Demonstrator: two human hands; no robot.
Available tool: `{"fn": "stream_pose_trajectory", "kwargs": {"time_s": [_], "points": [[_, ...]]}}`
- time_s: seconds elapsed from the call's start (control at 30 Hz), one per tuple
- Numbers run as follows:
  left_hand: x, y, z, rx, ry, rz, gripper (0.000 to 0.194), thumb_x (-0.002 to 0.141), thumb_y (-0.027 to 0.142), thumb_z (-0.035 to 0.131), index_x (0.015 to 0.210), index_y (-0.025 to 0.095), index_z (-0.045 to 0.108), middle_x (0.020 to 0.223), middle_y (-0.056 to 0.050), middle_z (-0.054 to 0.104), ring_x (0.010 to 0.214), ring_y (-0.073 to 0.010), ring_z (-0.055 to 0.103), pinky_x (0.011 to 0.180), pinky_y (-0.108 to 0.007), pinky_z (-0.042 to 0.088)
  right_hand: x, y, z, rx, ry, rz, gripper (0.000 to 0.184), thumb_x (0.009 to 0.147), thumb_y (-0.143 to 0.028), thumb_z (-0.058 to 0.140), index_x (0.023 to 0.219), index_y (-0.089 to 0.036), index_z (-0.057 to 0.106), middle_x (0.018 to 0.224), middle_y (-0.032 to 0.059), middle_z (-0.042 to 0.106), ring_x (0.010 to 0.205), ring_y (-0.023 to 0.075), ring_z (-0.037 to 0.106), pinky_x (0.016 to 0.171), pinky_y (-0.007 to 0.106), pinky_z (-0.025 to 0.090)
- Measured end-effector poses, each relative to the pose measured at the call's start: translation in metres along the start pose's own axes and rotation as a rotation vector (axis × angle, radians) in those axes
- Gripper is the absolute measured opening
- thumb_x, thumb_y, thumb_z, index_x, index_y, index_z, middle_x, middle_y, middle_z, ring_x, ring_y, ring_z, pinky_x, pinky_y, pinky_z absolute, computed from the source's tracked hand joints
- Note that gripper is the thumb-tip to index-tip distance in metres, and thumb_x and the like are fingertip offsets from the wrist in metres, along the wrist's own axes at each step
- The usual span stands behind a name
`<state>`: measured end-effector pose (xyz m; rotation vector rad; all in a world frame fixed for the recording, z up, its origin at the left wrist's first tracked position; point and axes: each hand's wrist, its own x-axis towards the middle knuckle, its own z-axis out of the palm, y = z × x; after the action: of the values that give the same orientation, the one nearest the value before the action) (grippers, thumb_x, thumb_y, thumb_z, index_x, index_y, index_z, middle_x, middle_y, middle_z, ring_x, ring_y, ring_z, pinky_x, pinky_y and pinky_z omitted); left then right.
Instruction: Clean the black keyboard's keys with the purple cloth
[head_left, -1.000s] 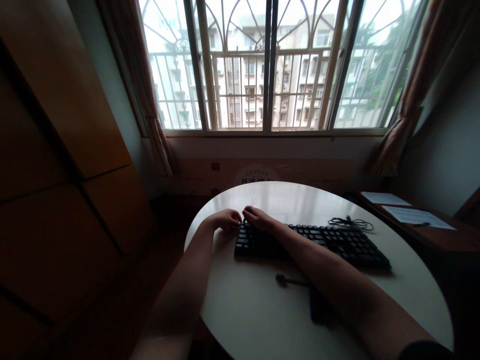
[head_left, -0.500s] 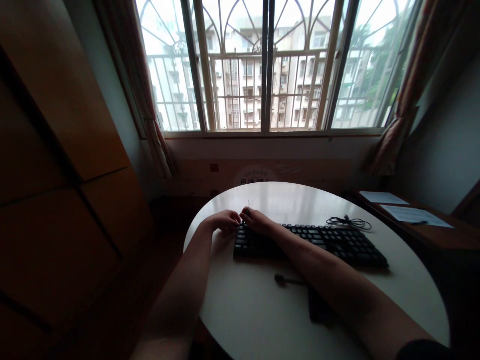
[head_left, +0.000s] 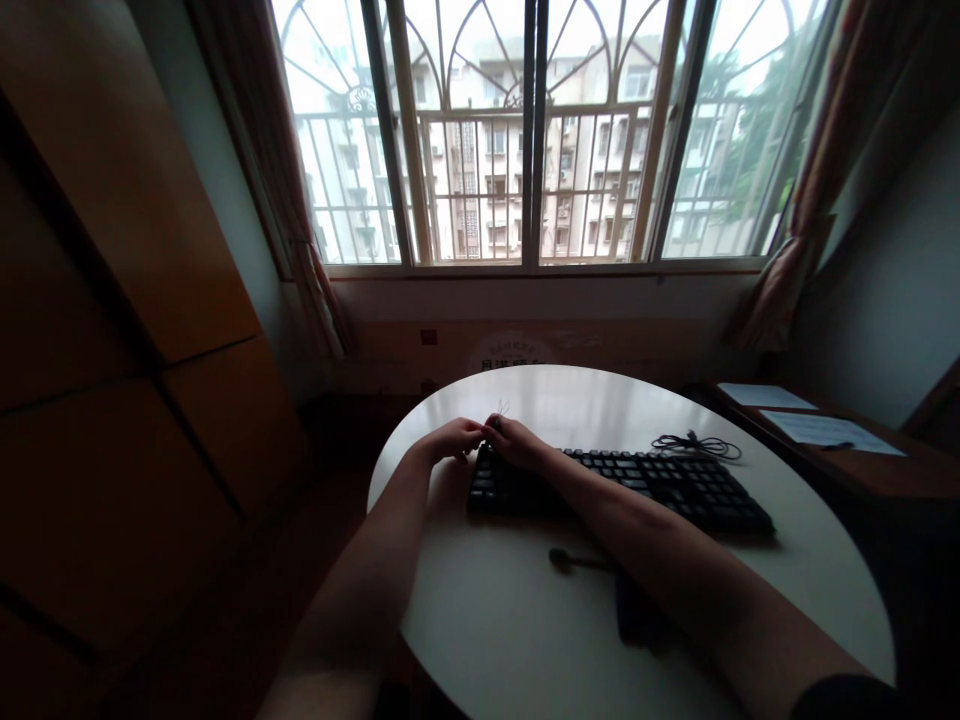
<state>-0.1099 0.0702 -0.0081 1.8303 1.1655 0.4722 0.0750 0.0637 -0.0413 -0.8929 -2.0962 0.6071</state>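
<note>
A black keyboard (head_left: 679,487) lies across the white round table. Over its far left corner my right hand (head_left: 516,440) is closed on a small dark tool with thin wire loops standing up from it, apparently a wire keycap puller (head_left: 502,408). My left hand (head_left: 455,438) reaches in from the left, fingers drawn together and meeting the right fingertips just above that corner. Anything between the left fingers is too small or hidden to make out. My right forearm crosses above the keyboard and hides part of its keys.
A coiled black cable (head_left: 697,446) lies behind the keyboard. Nearer me, a dark brush (head_left: 577,561) and a dark flat object (head_left: 636,612) are partly under my right forearm. The round table (head_left: 487,620) stands before a window. Papers and a pen (head_left: 836,446) lie on a brown surface at right.
My left fingers have risen slightly from the keyboard's corner and moved right, now touching the right fingertips. My right hand has stayed nearly in place, still holding the puller.
</note>
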Motion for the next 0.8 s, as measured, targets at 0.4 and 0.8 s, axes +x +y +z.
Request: {"fn": "stream_pose_trajectory", "kwargs": {"time_s": [0.4, 0.8], "points": [[0.010, -0.005, 0.005, 0.023, 0.008, -0.010, 0.033, 0.072, 0.046, 0.064, 0.076, 0.013, 0.062, 0.055, 0.006, 0.040, 0.050, -0.0101, 0.040, 0.046, -0.021, 0.035, -0.001, -0.006, 0.000, -0.059, 0.017, -0.025, 0.024, 0.098, -0.040, 0.047, 0.092, -0.019, 0.057, 0.076, 0.0027, 0.062, 0.069, 0.0176, 0.055, 0.065, 0.028, 0.040], [0.017, -0.014, 0.004, 0.019, -0.013, 0.019, 0.034, 0.068, 0.044, 0.066, 0.076, 0.011, 0.065, 0.055, 0.005, 0.044, 0.052, -0.0096, 0.038, 0.049, -0.021, 0.030, -0.004, -0.007, -0.001, -0.133, 0.028, -0.021, 0.027, 0.099, -0.042, 0.047, 0.096, -0.019, 0.060, 0.079, 0.0047, 0.065, 0.072, 0.0191, 0.058, 0.067, 0.028, 0.041]]}}
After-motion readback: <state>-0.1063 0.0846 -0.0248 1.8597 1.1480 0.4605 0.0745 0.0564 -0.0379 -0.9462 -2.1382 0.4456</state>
